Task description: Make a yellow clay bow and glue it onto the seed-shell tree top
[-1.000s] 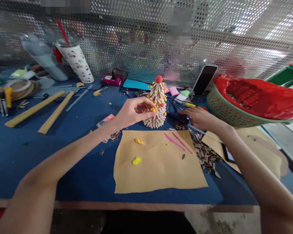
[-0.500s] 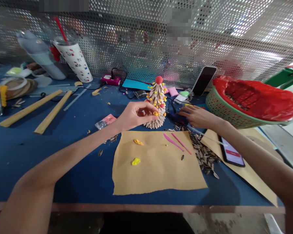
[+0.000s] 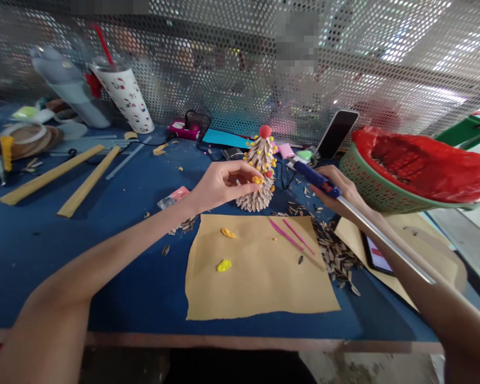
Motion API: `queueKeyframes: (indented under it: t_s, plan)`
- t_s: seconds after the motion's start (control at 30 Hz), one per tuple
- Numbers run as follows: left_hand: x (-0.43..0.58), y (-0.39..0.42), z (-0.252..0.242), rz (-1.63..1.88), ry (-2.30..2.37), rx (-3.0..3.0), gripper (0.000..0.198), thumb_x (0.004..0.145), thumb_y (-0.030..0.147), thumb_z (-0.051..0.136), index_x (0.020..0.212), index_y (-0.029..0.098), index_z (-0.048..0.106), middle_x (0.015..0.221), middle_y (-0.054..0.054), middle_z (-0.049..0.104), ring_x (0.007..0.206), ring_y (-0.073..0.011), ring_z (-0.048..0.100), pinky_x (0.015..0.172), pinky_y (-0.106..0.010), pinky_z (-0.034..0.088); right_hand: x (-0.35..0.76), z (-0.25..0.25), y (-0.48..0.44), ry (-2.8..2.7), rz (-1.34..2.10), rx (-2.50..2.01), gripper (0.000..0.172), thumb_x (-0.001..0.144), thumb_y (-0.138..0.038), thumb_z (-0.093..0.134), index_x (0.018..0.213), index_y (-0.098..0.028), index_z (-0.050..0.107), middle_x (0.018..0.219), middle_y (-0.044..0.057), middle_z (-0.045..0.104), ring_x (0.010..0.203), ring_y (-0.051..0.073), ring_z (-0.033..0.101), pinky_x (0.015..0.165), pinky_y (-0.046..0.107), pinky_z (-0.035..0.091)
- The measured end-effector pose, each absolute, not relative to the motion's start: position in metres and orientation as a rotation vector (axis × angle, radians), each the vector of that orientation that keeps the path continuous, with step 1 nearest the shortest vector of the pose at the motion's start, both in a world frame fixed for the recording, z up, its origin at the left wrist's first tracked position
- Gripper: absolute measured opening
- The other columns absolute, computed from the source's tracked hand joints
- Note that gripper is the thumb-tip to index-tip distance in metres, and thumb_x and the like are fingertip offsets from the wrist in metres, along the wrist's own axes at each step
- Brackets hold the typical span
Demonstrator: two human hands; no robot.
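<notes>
Between thumb and fingers, my left hand point(image 3: 234, 184) pinches a small orange-yellow clay piece point(image 3: 258, 181), perhaps a bow. It is just in front of a cone-shaped tree point(image 3: 256, 198) of layered seed shells, dotted with yellow and red balls and topped by a red ball. My right hand point(image 3: 338, 186) is wrapped round a dark blue glue gun point(image 3: 318, 177), raised off the table with its nozzle toward the tree. From its back a long clear glue stick point(image 3: 388, 240) runs over my forearm. Below, brown paper point(image 3: 260, 282) carries an orange clay lump point(image 3: 228, 233) and a yellow one point(image 3: 224, 265).
Pink modelling tools point(image 3: 287, 234) lie on the paper, loose seed shells point(image 3: 338, 256) to its right. A green basket point(image 3: 368, 184) with red plastic and a propped phone point(image 3: 338, 134) stand at right. Cardboard strips point(image 3: 88, 181) and a tumbler point(image 3: 124, 101) are at left.
My right hand has lifted the glue gun off the table and turned it toward the tree. My left hand still holds the clay piece, almost in the same place.
</notes>
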State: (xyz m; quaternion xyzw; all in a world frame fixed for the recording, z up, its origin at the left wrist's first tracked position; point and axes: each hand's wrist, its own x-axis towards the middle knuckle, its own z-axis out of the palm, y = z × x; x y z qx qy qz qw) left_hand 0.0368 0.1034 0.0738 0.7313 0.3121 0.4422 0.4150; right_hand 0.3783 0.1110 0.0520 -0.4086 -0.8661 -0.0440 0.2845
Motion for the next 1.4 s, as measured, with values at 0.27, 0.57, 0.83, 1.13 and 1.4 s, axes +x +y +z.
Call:
queueKeyframes:
  t_s: [0.27,0.57,0.83,1.13,1.4]
  plan:
    - [0.035,0.102,0.087,1.193,0.829,1.882,0.024,0.080,0.032,0.077,0.100,0.019,0.076,0.096,-0.005,0.077,0.084,-0.0150,0.071,0.064,-0.020,0.055,0.334,0.058,0.091,-1.946,0.133,-1.026,0.025,0.095,-0.048,0.053,0.105,-0.026,0.062,0.091,0.008,0.069,0.079,0.027,0.068,0.074,0.047,0.057]
    - [0.041,0.110,0.102,1.390,0.988,1.971,0.033,0.080,0.041,0.081,0.102,0.023,0.064,0.091,-0.001,0.075,0.086,-0.0175,0.072,0.062,-0.024,0.056,0.300,0.069,0.096,-2.060,0.033,-0.867,0.015,0.092,-0.040,0.058,0.099,-0.027,0.059,0.098,0.007,0.066,0.083,0.025,0.066,0.074,0.046,0.059]
    - [0.048,0.129,0.110,1.381,0.941,2.008,0.035,0.082,0.045,0.079,0.101,0.023,0.060,0.098,-0.003,0.075,0.094,-0.0221,0.073,0.074,-0.032,0.061,0.296,0.066,0.102,-2.036,0.017,-0.889,0.016,0.094,-0.042,0.055,0.096,-0.027,0.057,0.090,0.007,0.063,0.077,0.026,0.064,0.070,0.052,0.059]
    - [0.048,0.135,0.106,1.395,0.971,2.001,0.033,0.082,0.044,0.079,0.099,0.023,0.060,0.098,-0.003,0.074,0.099,-0.0231,0.072,0.077,-0.032,0.061,0.291,0.063,0.105,-2.008,0.082,-0.885,0.020,0.095,-0.047,0.053,0.097,-0.028,0.059,0.093,0.010,0.063,0.083,0.029,0.066,0.074,0.056,0.061]
    - [0.043,0.137,0.110,1.436,1.004,1.995,0.032,0.080,0.043,0.080,0.097,0.022,0.062,0.094,-0.002,0.074,0.093,-0.0213,0.072,0.075,-0.032,0.061,0.290,0.058,0.109,-2.009,0.108,-0.875,0.019,0.093,-0.044,0.055,0.098,-0.026,0.059,0.099,0.011,0.064,0.086,0.028,0.066,0.074,0.053,0.061]
